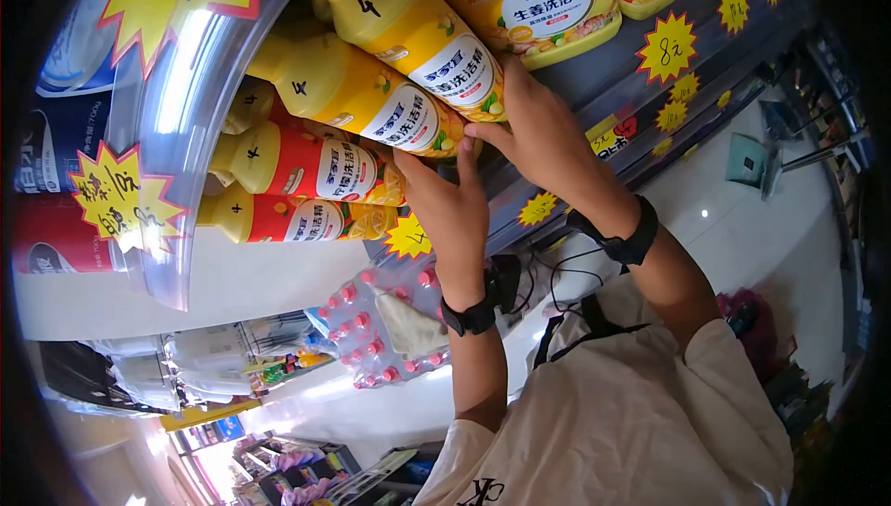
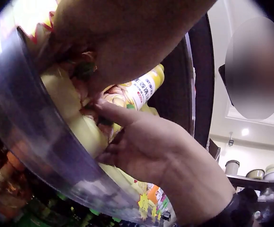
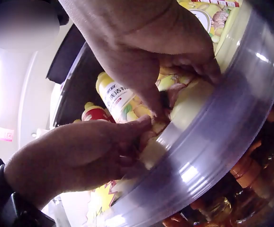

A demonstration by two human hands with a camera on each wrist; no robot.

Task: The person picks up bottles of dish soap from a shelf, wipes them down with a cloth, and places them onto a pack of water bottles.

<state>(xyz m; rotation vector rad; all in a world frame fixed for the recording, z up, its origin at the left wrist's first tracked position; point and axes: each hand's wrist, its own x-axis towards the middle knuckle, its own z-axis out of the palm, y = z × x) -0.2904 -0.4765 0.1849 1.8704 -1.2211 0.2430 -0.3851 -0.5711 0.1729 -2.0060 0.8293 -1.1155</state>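
Yellow dish soap bottles and red-labelled ones stand in a row on the shelf in the head view. My right hand grips the base of the upper yellow bottle, its thumb over the lower corner and its fingers along the far side. Just left of it, my left hand holds the base of the neighbouring yellow bottle, thumb on the front. The two thumbs nearly meet. A red-labelled bottle sits by the left fingers. In the right wrist view, the right fingers curl over a pale yellow base.
Large yellow dish soap jugs stand at the top. Star-shaped price tags line the dark shelf edge. A curved clear plastic strip crosses at left. Below, shrink-wrapped bottles with pink caps lie on the floor.
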